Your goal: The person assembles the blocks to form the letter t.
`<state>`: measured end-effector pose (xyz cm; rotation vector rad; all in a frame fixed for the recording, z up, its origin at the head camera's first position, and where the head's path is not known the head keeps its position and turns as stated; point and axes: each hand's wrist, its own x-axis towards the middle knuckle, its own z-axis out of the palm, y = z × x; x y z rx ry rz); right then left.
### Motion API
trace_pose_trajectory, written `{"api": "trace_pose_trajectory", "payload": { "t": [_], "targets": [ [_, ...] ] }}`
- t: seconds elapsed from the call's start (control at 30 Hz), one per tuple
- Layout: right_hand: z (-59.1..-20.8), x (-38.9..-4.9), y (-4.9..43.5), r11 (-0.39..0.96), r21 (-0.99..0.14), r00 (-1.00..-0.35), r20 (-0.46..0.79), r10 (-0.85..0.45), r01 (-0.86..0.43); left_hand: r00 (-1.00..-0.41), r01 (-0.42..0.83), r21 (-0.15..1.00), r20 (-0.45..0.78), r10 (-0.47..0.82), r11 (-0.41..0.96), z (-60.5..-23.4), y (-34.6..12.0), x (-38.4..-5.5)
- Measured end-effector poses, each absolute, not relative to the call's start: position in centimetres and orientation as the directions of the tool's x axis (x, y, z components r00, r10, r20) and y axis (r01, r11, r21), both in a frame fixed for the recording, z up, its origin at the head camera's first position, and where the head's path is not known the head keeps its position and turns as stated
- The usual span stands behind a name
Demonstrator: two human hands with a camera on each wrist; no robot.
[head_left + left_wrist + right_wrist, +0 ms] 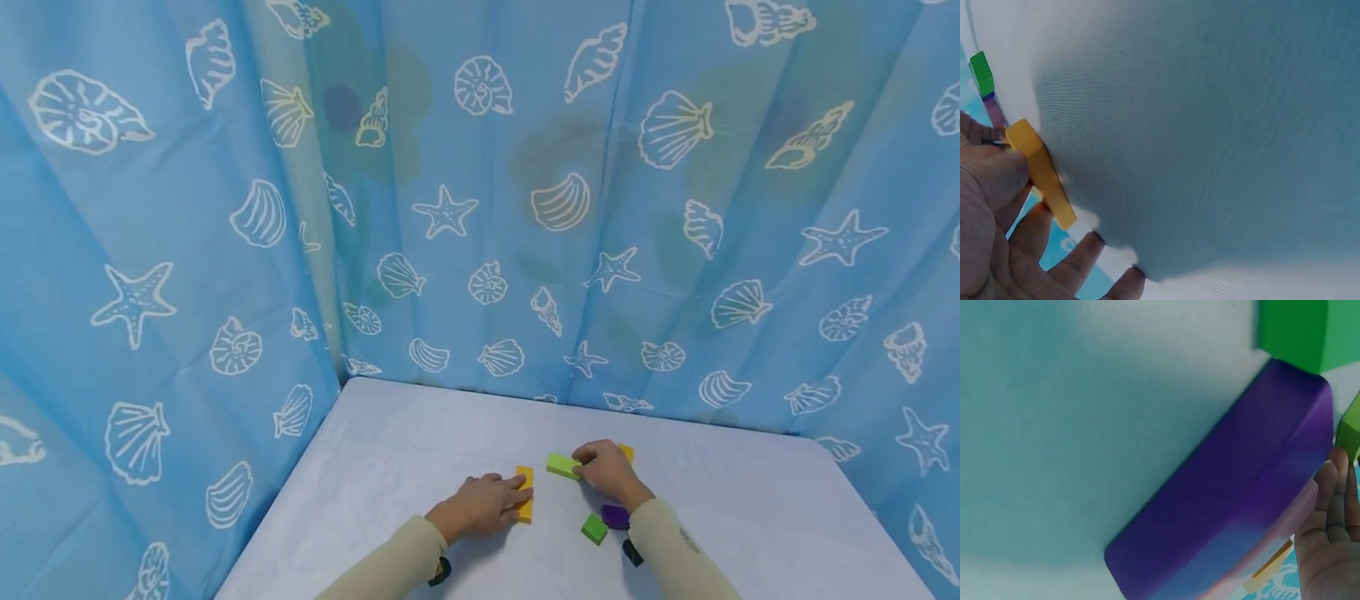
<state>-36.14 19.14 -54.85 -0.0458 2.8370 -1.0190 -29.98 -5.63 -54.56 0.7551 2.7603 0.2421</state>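
Note:
On the white table, my left hand (pixel 483 504) grips an upright-lying yellow block (pixel 524 513), its long side pointing away from me. The left wrist view shows the thumb against one face of that yellow block (pixel 1044 172) and fingers along the other side. To the right, my right hand (pixel 609 471) pinches the right end of a lime green block (pixel 560 465). Its fingertips meet the lime green block (pixel 1350 428) at the edge of the right wrist view. Behind the right hand, a second yellow block (pixel 627 452) is partly hidden.
A purple block (pixel 615 517) lies below the right wrist, partly covered by the forearm; it looms large as a purple block (pixel 1229 494) in the right wrist view. Beside it lies a green block (pixel 595 528). A blue seashell-print curtain (pixel 480 250) hangs behind the table.

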Motion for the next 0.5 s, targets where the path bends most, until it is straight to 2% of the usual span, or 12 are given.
{"api": "trace_pose_trajectory", "payload": {
  "t": [0.5],
  "targets": [
    [-55.3, -37.3, 17.4, 0.754, -0.651, -0.988, -0.152, -0.025, 0.081, -0.835, 0.449, 0.231, -0.235, 0.497, 0.863, -54.1, -5.5, -29.8]
  ]
}}
